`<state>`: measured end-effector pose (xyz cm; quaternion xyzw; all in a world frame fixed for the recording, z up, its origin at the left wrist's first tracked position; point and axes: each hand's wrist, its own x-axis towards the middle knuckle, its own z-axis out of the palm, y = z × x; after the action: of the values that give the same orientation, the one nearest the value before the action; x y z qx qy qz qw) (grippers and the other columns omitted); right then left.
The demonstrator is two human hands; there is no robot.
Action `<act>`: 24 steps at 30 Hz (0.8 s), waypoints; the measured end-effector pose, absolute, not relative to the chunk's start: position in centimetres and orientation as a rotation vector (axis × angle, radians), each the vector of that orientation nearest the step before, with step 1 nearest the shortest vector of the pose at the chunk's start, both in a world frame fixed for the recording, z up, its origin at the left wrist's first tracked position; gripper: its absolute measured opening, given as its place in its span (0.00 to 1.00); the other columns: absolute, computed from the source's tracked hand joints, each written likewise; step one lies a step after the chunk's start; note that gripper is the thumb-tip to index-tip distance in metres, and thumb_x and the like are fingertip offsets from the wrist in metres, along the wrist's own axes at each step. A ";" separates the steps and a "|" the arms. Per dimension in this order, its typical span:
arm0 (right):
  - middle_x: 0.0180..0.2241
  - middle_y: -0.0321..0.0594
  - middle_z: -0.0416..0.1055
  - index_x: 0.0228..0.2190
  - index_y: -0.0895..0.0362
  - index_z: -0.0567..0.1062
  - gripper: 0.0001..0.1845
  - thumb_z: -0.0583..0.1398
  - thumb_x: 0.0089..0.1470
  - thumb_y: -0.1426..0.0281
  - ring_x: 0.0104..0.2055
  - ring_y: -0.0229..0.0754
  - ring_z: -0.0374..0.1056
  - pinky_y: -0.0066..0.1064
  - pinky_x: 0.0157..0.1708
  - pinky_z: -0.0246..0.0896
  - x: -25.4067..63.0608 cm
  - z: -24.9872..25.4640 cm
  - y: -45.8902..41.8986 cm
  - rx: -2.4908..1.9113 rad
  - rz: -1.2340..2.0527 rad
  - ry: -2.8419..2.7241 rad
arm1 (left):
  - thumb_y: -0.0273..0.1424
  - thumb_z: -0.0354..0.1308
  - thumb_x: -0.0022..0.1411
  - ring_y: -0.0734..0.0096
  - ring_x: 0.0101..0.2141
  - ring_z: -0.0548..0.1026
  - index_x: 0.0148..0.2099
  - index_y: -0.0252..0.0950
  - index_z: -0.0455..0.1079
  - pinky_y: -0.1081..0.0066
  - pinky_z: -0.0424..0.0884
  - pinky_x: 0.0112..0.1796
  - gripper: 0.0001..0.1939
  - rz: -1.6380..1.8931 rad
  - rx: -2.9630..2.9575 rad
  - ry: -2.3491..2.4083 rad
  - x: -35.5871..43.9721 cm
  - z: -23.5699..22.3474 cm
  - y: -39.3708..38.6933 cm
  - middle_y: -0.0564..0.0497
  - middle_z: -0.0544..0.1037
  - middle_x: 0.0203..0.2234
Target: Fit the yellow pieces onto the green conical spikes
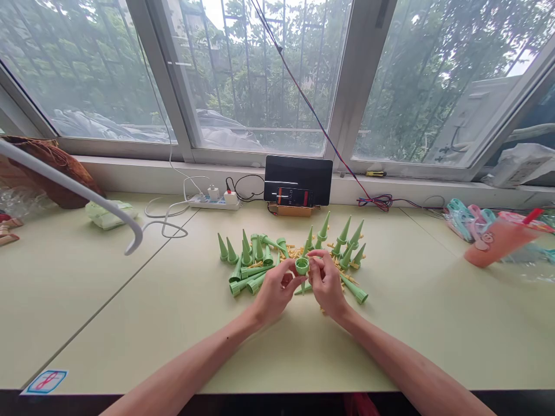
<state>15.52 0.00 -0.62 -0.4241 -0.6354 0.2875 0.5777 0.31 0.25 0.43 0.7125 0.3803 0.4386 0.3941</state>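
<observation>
Both my hands meet over the middle of the pale green table (130,323). My left hand (275,292) and my right hand (326,283) pinch one green cone-shaped spike (302,267) between them, its round open end facing me. Behind the hands lies a heap of several green cone spikes (254,266), some standing upright, some lying flat, mixed with small yellow pieces (296,252). More upright cones (349,242) stand to the right.
A black device with a phone (298,186) stands on a small box at the windowsill. A white power strip (214,200) with cables lies left of it. A white curved rod (87,193) reaches in from the left. An orange cup (496,242) and coloured clips (463,215) sit at right.
</observation>
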 end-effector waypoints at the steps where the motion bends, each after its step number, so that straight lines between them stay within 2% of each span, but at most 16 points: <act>1: 0.21 0.28 0.60 0.42 0.53 0.65 0.09 0.50 0.68 0.62 0.20 0.35 0.52 0.27 0.20 0.49 15.5 -0.6 0.0 -0.995 0.674 -1.482 | 0.37 0.57 0.65 0.83 0.17 0.60 0.39 0.37 0.62 0.79 0.58 0.19 0.10 1.106 1.797 0.965 0.3 0.4 0.2 0.59 0.65 0.23; 5: 0.21 0.29 0.60 0.42 0.54 0.65 0.09 0.50 0.68 0.62 0.20 0.35 0.52 0.27 0.20 0.49 15.4 -0.7 -0.1 -1.018 0.673 -1.483 | 0.38 0.56 0.66 0.84 0.16 0.62 0.50 0.39 0.62 0.79 0.58 0.18 0.14 1.119 1.728 0.926 0.5 0.1 0.1 0.57 0.69 0.29; 9: 0.20 0.28 0.58 0.42 0.54 0.65 0.10 0.50 0.68 0.62 0.19 0.35 0.52 0.26 0.19 0.48 15.2 -0.8 -0.2 -1.026 0.694 -1.478 | 0.39 0.55 0.67 0.83 0.15 0.63 0.56 0.41 0.59 0.79 0.60 0.18 0.18 1.145 1.716 0.900 0.4 0.1 0.1 0.62 0.65 0.23; 12: 0.19 0.28 0.57 0.43 0.54 0.66 0.10 0.50 0.67 0.62 0.19 0.35 0.51 0.26 0.19 0.48 15.2 -0.8 -0.3 -1.029 0.714 -1.472 | 0.40 0.55 0.68 0.82 0.13 0.63 0.56 0.41 0.61 0.79 0.59 0.18 0.17 1.156 1.709 0.892 0.3 0.1 0.2 0.64 0.62 0.19; 17: 0.19 0.28 0.58 0.43 0.54 0.65 0.10 0.50 0.67 0.63 0.19 0.36 0.51 0.27 0.19 0.49 15.3 -0.8 -0.2 -1.031 0.726 -1.478 | 0.40 0.53 0.69 0.83 0.12 0.62 0.50 0.39 0.65 0.80 0.57 0.16 0.13 1.138 1.742 0.894 0.3 0.1 0.2 0.63 0.63 0.17; 24: 0.19 0.27 0.58 0.42 0.55 0.65 0.09 0.51 0.67 0.63 0.19 0.35 0.51 0.26 0.19 0.47 15.3 -0.6 -0.3 -1.038 0.704 -1.494 | 0.42 0.53 0.69 0.83 0.11 0.62 0.47 0.38 0.64 0.80 0.54 0.14 0.13 1.130 1.640 0.864 0.5 0.4 0.0 0.63 0.63 0.18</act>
<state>15.30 -0.35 -0.60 -0.4407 -0.6339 0.2987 0.5610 0.53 -0.01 0.35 0.6681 0.3522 0.4604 0.4664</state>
